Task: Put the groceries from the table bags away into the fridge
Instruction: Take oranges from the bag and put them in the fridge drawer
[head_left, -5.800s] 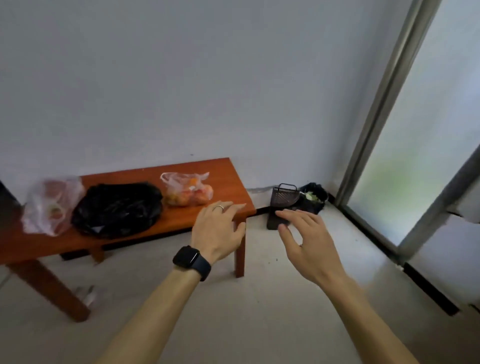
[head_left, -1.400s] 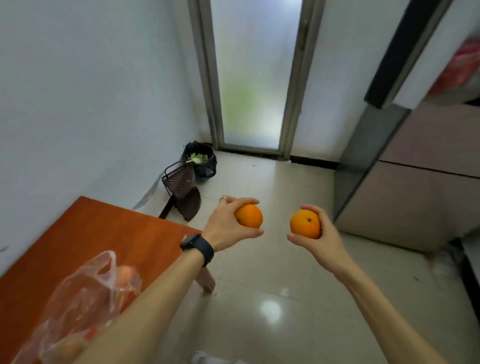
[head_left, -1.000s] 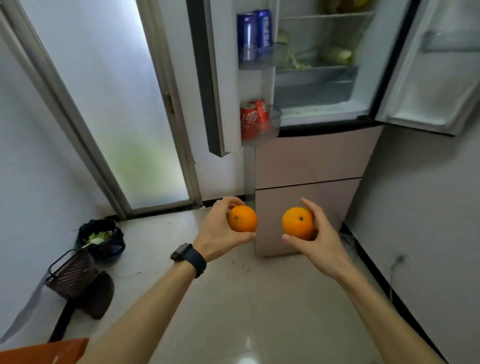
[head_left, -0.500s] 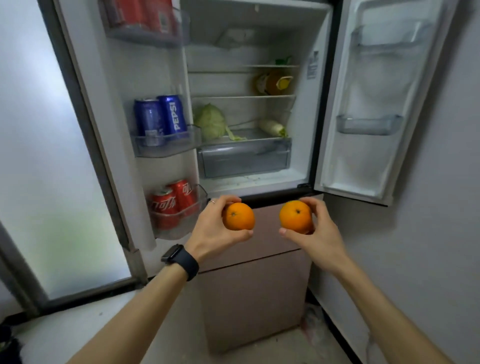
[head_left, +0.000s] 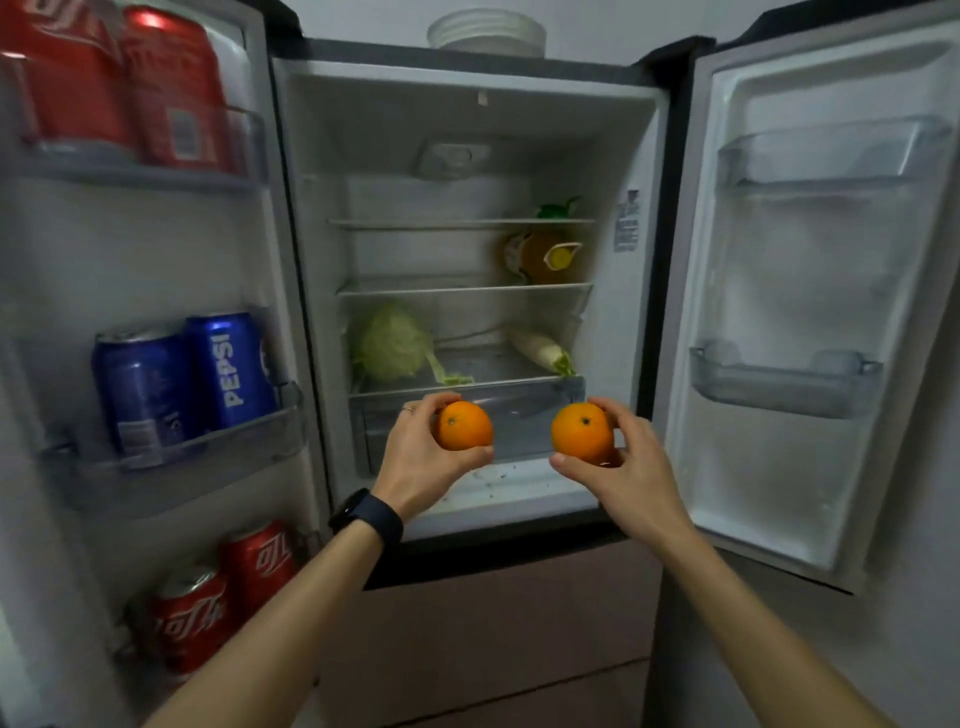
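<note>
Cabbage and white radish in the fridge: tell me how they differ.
The cabbage is round and pale green; the radish is long, slim and white, with a green stub at its near end. The cabbage sits at the left of the shelf, while the radish lies slanted at the right. A loose leaf trails from the cabbage; the radish has none. Both rest on the same shelf, just above the clear drawer.

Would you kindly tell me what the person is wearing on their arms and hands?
Both forearms are bare, no sleeves in view. The left hand has a thin ring on one finger and a black smartwatch at its wrist. The right hand wears nothing visible.
</note>
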